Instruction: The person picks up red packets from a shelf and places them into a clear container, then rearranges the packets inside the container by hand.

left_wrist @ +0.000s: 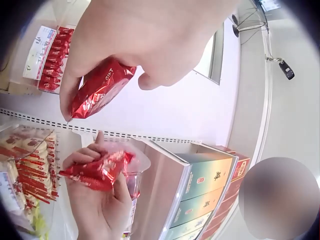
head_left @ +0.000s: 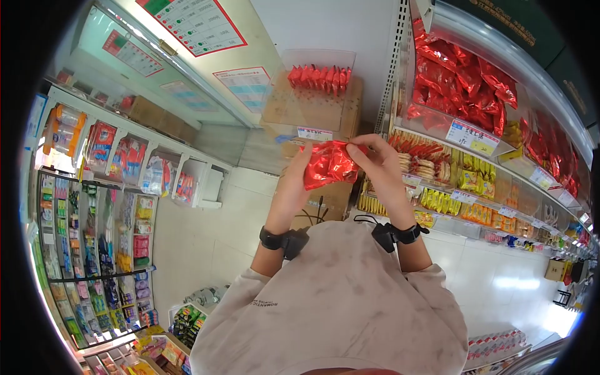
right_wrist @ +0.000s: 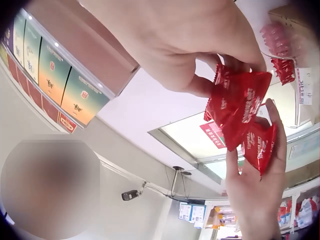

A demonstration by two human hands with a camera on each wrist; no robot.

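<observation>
In the head view my left hand (head_left: 295, 184) and right hand (head_left: 382, 172) come together in front of my chest, over shiny red foil snack packets (head_left: 326, 165). The wrist views part them: each hand holds one. My left thumb and fingers grip a red packet (left_wrist: 102, 90) by its sides, its printed face partly showing. A second, pointed red packet (right_wrist: 237, 105) with a crimped edge is pinched between my right thumb and fingers. Seen from the right wrist, it overlaps the left hand's packet (right_wrist: 260, 152).
Beyond my hands, a clear tray (head_left: 322, 62) with a row of red packets sits on a cardboard box (head_left: 275, 115). To the right, a bin heaped with red packets (head_left: 462, 75) tops shelves of wrapped snacks (head_left: 475, 181). Stocked racks (head_left: 100, 219) line the left side.
</observation>
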